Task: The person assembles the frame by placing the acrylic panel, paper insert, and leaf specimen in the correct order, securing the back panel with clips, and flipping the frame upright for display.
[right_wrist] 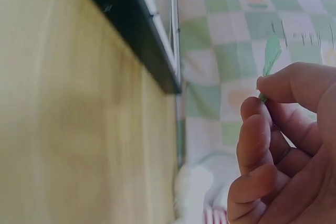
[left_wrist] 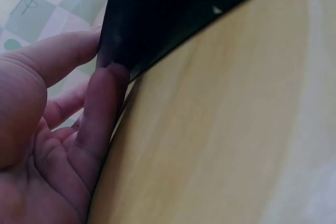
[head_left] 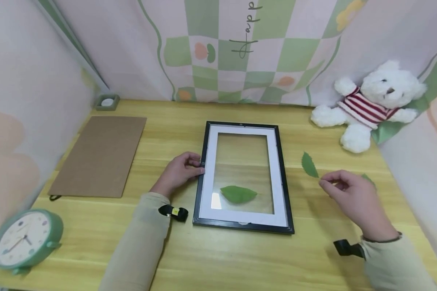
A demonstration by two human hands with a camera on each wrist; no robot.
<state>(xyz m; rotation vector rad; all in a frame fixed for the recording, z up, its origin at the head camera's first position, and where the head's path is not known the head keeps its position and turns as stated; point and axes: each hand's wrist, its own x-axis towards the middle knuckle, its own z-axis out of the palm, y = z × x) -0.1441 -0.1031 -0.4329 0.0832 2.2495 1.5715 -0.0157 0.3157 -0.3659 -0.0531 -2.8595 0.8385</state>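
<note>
A black picture frame (head_left: 243, 227) with a white mat (head_left: 207, 173) and a see-through pane lies on the wooden table. Inside the mat opening, near its lower end, is a broad green leaf (head_left: 238, 194). My left hand (head_left: 178, 173) holds the frame's left side, fingertips (left_wrist: 107, 85) against the black edge. To the right of the frame, my right hand (head_left: 357, 200) pinches a smaller green leaf (head_left: 308, 165) by its stem between thumb and index finger; it stands upright in the right wrist view. Another leaf (head_left: 369, 180) shows partly behind this hand.
A brown backing board (head_left: 100, 155) lies at the left, with a round green clock (head_left: 25, 238) in front of it. At the back left corner is a small green tray (head_left: 107, 102). A white teddy bear (head_left: 371, 103) sits at the back right, before a checked curtain (head_left: 240, 52).
</note>
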